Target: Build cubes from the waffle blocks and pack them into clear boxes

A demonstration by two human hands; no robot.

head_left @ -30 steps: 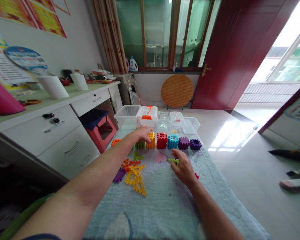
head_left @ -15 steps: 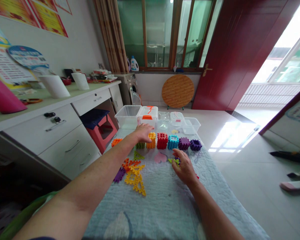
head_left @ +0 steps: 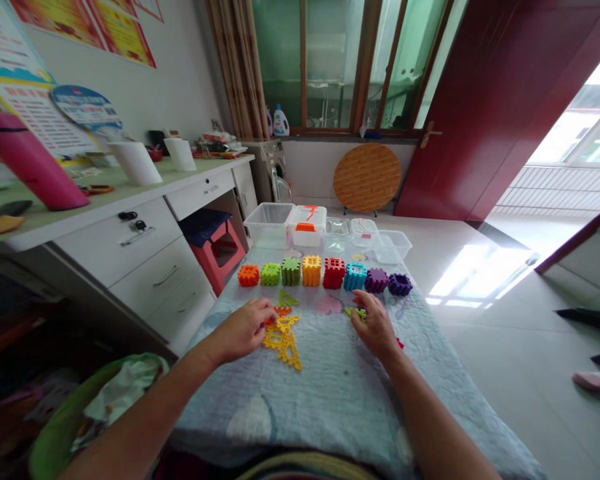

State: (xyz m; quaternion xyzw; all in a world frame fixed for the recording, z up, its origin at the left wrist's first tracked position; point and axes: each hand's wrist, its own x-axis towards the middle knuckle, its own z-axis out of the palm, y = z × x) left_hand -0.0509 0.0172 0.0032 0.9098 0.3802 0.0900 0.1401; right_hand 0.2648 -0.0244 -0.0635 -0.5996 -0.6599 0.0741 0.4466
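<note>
My left hand (head_left: 253, 327) is at the left edge of a loose heap of flat toothed building pieces, its fingers curled together. The hand hides the purple and most of the orange pieces (head_left: 283, 311); whatever it pinches is hidden. Yellow pieces (head_left: 275, 337), square and triangular, lie just right of it, and a green triangular piece (head_left: 287, 300) lies behind. My right hand (head_left: 376, 325) rests low over lime pieces (head_left: 351, 311), thumb and fingers apart. A bit of red (head_left: 400, 343) peeks out beside its wrist. Behind both hands runs a row of assembled blocks, including a red block (head_left: 334, 273).
At the table's far end stand clear plastic boxes (head_left: 269, 223), one with a lid and orange clip (head_left: 305, 227). A white cabinet (head_left: 130, 247) and a red stool (head_left: 220, 243) are on the left. A green basket (head_left: 55, 427) stands at lower left.
My left hand has come back from the yellow block in the row to the loose pieces, its fingers now curled. My right hand stays by the lime pieces. The view has shifted slightly.
</note>
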